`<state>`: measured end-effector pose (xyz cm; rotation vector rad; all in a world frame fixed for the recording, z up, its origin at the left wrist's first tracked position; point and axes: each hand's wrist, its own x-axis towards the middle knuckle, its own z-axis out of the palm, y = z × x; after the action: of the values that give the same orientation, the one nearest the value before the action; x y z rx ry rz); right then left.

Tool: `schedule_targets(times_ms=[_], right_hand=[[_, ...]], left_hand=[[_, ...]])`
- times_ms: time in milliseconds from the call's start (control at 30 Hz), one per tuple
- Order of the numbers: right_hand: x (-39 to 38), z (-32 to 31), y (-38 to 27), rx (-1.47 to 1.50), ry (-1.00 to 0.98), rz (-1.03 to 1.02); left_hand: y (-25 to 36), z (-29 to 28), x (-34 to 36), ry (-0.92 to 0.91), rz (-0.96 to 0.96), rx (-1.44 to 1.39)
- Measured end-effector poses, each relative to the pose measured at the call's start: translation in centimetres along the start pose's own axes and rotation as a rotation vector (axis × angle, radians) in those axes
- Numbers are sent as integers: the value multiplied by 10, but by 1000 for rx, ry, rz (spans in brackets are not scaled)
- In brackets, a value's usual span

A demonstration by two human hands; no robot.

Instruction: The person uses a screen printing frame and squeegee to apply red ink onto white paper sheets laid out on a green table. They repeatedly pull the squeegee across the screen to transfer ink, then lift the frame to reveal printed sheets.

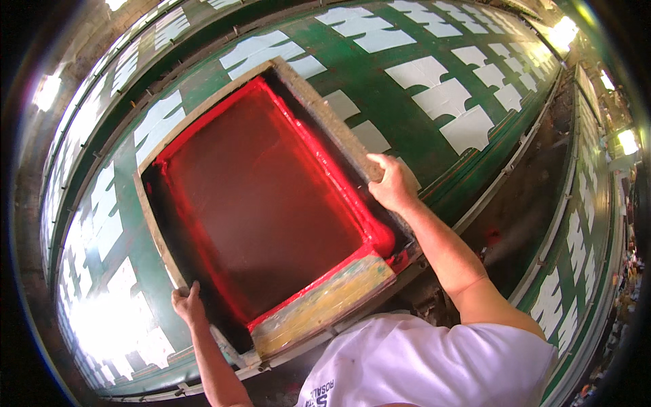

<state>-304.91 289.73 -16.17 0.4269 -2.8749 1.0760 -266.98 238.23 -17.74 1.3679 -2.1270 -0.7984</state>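
A large screen-printing frame is tilted in front of me, held by its two sides. Its dark mesh is ringed with wet red ink, thickest along the right side and in the near right corner. My left hand grips the left rail close to its near end, thumb on top. On the right rail, my right hand is closed with the thumb along the top; its other fingers are partly hidden. A yellowish, paint-stained board lies across the frame's near end.
Beneath and beyond the frame runs a long green printing table with rows of white cut pieces. A rail edges its right side. Past a dark aisle, another table bears more white pieces. Further white pieces lie at the far left.
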Motion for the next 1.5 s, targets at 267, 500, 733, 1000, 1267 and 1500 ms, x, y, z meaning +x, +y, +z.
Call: schedule_targets(times_ms=[267,500,733,1000,1267,1500], right_hand=[[51,-72,139,-26,-5,92],[81,-107,197,18,-48,162],[93,-114,238,95,-48,67],[-10,-142,156,-50,-286,-626],[-96,-122,94,-54,-566,-960],[-95,-86,39,-242,-601,-877]], left_hand=[[96,107,-100,-11,37,165],[153,153,-137,-4,6,65],[172,170,-151,-11,50,160],[172,180,-153,-20,-17,235],[174,187,-154,-30,-38,247],[168,190,-154,50,29,140]])
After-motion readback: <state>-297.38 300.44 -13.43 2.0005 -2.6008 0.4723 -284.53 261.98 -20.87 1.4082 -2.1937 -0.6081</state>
